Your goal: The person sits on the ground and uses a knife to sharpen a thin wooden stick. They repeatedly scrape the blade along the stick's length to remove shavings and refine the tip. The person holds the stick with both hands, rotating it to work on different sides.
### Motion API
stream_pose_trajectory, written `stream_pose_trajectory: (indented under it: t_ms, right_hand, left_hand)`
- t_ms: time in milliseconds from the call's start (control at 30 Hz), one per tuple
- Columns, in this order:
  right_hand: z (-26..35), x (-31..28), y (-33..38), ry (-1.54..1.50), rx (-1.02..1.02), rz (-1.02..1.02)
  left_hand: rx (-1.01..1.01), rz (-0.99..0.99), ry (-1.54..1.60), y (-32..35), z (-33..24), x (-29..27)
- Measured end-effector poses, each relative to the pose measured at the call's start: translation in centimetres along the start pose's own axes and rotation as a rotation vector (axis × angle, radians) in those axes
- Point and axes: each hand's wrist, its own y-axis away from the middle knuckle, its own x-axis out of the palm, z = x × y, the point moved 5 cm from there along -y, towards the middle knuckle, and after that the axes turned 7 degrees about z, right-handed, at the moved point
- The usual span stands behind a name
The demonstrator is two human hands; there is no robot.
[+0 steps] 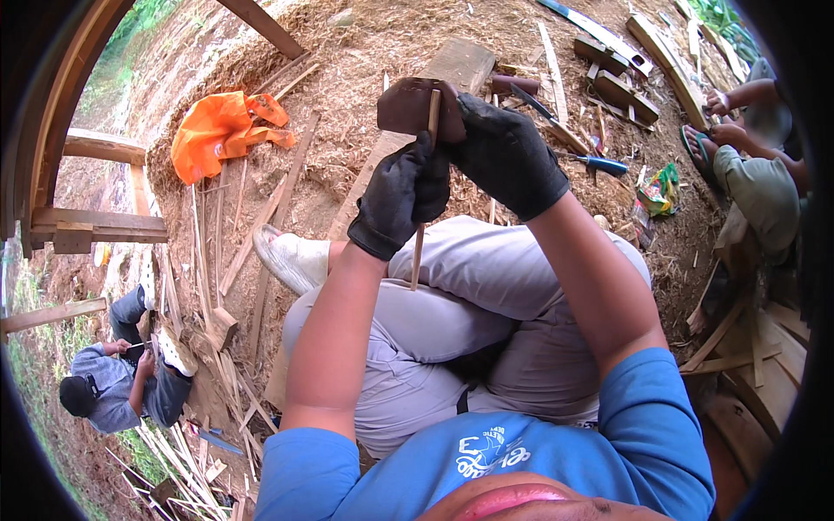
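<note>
Black gloves [543, 178] on both hands, close together: left hand [395, 195] clamped round stick [418, 259], right hand [504, 156] gripping brown sheet [404, 108] behind stick's top. Stick held over lap, probably for steadiness and clear sight (whether lower end touches trousers [469, 252], cannot tell). Planes [627, 97] lie ahead to right, perhaps kept handy. Count: one stick, one sheet, two planes, one blue-handled tool [605, 165], one orange bag [208, 139], two other people [109, 372].

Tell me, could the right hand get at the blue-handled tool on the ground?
Probably yes: the blue-handled tool lies to the right of the gloved right hand, with nothing visible blocking it, though that hand holds the brown sheet and may need to let go.
</note>
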Motion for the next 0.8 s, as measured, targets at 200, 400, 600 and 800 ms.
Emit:
stream_pose_trajectory:
  t_ms: [200, 400, 600, 800]
  right_hand:
    - [-1.8, 1.2, 0.0, -1.106, 0.321, 0.071]
    - [-1.1, -1.3, -0.9, 0.059, -0.113, 0.084]
    - [-5.1, -3.1, -1.7, 0.252, 0.194, 0.067]
    - [-7.6, -4.9, -0.9, -0.357, 0.11, -0.255]
  left_hand:
    - [0.075, -0.151, -0.284, 0.7, -0.6, -0.3]
    - [0.143, -0.176, -0.451, 0.9, -0.8, 0.8]
    - [0.08, -0.157, -0.476, 1.5, -0.3, 1.0]
    - [0.06, -0.093, -0.479, 0.8, -0.2, 1.7]
